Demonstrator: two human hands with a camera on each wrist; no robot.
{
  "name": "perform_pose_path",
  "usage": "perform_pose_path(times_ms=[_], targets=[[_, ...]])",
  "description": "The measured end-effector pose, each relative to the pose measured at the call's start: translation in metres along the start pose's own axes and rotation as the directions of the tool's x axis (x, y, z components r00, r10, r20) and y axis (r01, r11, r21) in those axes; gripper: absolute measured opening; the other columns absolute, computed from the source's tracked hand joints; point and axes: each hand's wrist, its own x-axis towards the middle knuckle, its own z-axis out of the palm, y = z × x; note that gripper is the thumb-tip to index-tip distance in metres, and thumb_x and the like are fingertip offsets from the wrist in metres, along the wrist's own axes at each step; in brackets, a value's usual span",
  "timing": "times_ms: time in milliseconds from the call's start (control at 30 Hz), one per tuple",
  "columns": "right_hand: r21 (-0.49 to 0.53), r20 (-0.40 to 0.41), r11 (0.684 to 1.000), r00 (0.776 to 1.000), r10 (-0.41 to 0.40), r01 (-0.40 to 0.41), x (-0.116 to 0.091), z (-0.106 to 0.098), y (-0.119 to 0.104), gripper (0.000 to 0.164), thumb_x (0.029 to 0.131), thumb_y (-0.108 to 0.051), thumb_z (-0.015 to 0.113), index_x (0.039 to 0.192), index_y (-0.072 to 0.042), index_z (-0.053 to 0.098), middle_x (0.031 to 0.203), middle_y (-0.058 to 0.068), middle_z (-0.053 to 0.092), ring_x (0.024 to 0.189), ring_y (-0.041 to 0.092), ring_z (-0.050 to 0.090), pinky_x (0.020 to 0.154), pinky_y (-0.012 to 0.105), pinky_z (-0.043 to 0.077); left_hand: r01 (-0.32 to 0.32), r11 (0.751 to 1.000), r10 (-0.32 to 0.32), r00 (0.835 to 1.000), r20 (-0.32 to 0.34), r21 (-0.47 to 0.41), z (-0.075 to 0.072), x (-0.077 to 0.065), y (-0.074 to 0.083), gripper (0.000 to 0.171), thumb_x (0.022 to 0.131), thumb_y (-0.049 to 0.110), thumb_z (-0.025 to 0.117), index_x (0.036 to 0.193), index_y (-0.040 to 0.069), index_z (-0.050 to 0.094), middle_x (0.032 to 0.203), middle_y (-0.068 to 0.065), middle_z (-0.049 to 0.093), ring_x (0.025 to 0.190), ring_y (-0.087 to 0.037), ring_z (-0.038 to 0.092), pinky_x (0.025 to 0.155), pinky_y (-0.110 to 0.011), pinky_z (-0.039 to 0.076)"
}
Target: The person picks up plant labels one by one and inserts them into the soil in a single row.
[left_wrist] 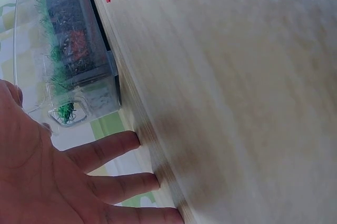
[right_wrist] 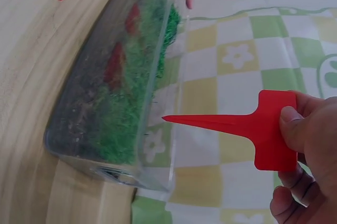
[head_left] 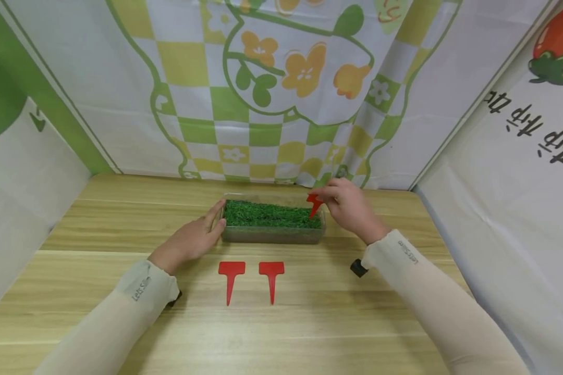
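Observation:
A clear plastic box [head_left: 272, 237] holds green artificial grass [head_left: 267, 213] over a dark layer. My left hand [head_left: 192, 237] rests against its left end, fingers spread and fairly straight; the left wrist view shows the palm [left_wrist: 31, 176] beside that end. Between thumb and fingers, my right hand [head_left: 349, 205] pinches a red T-shaped plant label [right_wrist: 274, 129] by its wide head. Its pointed stem hangs down over the right end of the grass. Two more red plant labels, one on the left [head_left: 232, 269] and one on the right [head_left: 271, 269], lie in front of the box.
The box stands on a wooden table [head_left: 309, 333] near its back edge. Behind it hangs a checked, flowered cloth [head_left: 272, 125]. White printed panels [head_left: 506, 198] close in the right side, and another panel [head_left: 23, 208] borders the left.

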Motion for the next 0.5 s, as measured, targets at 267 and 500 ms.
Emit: perform_pose_path(times_ms=[267, 500], targets=[[-0.012, 0.036, 1.000, 0.999, 0.023, -0.023, 0.006, 0.017, 0.005, 0.039, 0.095, 0.005, 0.057, 0.117, -0.020, 0.077, 0.094, -0.001, 0.067, 0.082, 0.019, 0.052, 0.070, 0.032, 0.047, 0.000, 1.000, 0.000, 1.000, 0.003, -0.008, 0.000, 0.000, -0.001, 0.065, 0.106, 0.057, 0.014, 0.159, 0.034, -0.016, 0.154, -0.023, 0.041, 0.137, -0.053, 0.040, 0.112, -0.068, 0.030], [0.000, 0.063, 0.999, 0.997, 0.052, -0.052, 0.007, 0.028, 0.009, 0.042, 0.092, 0.008, 0.057, 0.119, -0.018, 0.076, 0.094, 0.000, 0.067, 0.085, 0.019, 0.054, 0.071, 0.033, 0.050, 0.000, 1.000, 0.000, 1.000, -0.004, -0.007, 0.001, 0.001, -0.001, 0.065, 0.106, 0.056, 0.014, 0.159, 0.034, -0.016, 0.153, -0.024, 0.042, 0.137, -0.053, 0.040, 0.111, -0.068, 0.031]])
